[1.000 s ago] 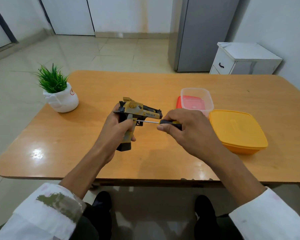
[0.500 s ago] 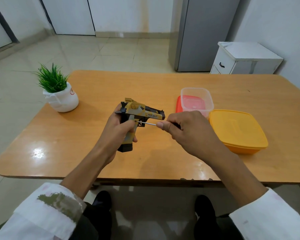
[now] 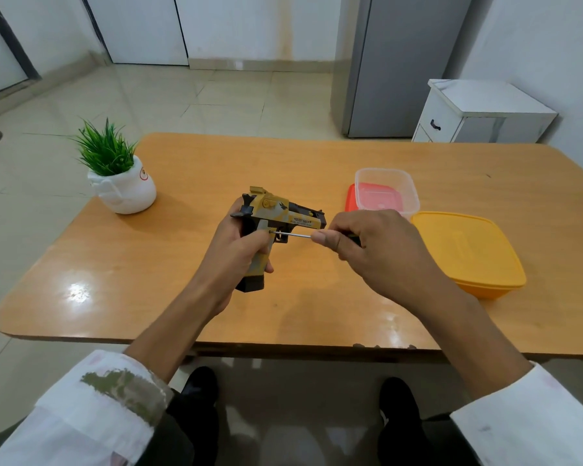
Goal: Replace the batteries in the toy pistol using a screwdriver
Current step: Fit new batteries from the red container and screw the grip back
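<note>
the wooden desk (image 3: 317,156) is carrying a yellow box (image 3: 465,250) at the right and a potted plant (image 3: 125,190) at the left. above its middle, the left hand (image 3: 236,253) is wrapping its fingers (image 3: 249,242) round the grip of the toy pistol (image 3: 276,213), barrel pointing right. the right hand (image 3: 377,250) is pinching the screwdriver (image 3: 292,235), its tip sitting at a screw high on the grip. over the last second this hand has been closing over the handle, probably loosening the screw; the battery cover is not yet coming off.
</note>
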